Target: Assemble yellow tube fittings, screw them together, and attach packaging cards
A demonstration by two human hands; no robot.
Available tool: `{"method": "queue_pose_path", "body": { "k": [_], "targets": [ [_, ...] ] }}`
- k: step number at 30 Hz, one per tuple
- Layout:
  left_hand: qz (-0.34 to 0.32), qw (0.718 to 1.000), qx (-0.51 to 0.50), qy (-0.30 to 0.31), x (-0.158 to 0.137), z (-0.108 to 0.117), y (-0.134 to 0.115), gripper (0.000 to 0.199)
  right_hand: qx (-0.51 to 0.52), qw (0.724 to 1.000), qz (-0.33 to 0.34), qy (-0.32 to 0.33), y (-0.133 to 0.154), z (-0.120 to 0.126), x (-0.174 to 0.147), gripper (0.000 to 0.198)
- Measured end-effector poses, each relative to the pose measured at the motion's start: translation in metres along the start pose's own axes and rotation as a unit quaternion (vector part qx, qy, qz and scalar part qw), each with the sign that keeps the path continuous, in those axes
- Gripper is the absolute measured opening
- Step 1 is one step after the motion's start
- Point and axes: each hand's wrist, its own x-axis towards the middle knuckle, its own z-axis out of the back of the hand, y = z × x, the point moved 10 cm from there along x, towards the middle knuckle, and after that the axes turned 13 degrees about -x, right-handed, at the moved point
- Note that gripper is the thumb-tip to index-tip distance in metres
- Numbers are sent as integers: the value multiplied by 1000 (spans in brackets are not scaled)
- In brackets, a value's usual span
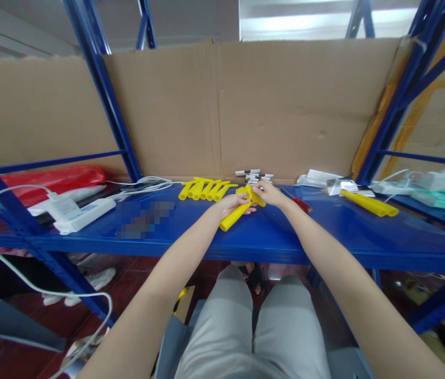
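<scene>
My left hand (231, 204) is wrapped round a yellow plastic tube (233, 217), whose wide round end points toward me. At its far end, my right hand (269, 193) has its fingers closed on a yellow part (257, 199) that sticks out sideways; whether it is joined to the tube I cannot tell. Just behind my hands lies a small pile of short white-and-black cylinders (254, 175). Left of them, several similar yellow tubes (206, 190) with crosswise ends lie in a row. A screwdriver with a red handle (302, 205) rests beside my right forearm.
Two plain yellow tubes (368, 204) lie on the right of the blue shelf top (285, 239), near clear plastic packaging (341, 185). A white power strip (84, 215) with cables sits at left. Tall cardboard (285, 105) stands behind, between blue posts (106, 89).
</scene>
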Motion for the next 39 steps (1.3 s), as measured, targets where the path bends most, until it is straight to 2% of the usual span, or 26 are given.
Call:
{"method": "queue_pose_path", "body": {
  "k": [9,17,23,29,34,39],
  "targets": [
    [-3,1000,6,1,1,2,0,68,-42,998,36,-41,-6,-4,5,13],
    [-4,1000,2,-4,4,5,-1,67,-59,996,58,-46,1,-6,3,12],
    [-37,999,7,-31,3,6,-5,72,-73,994,66,-43,10,-6,0,7],
    [-59,998,22,-23,3,6,-7,76,-41,995,72,-57,10,-2,1,9],
    [-48,999,15,-20,2,5,-9,80,3,997,48,-66,3,-1,2,10],
    [-47,999,9,-2,-2,-3,-10,74,101,993,-25,-61,-10,-3,1,13]
  ]
}}
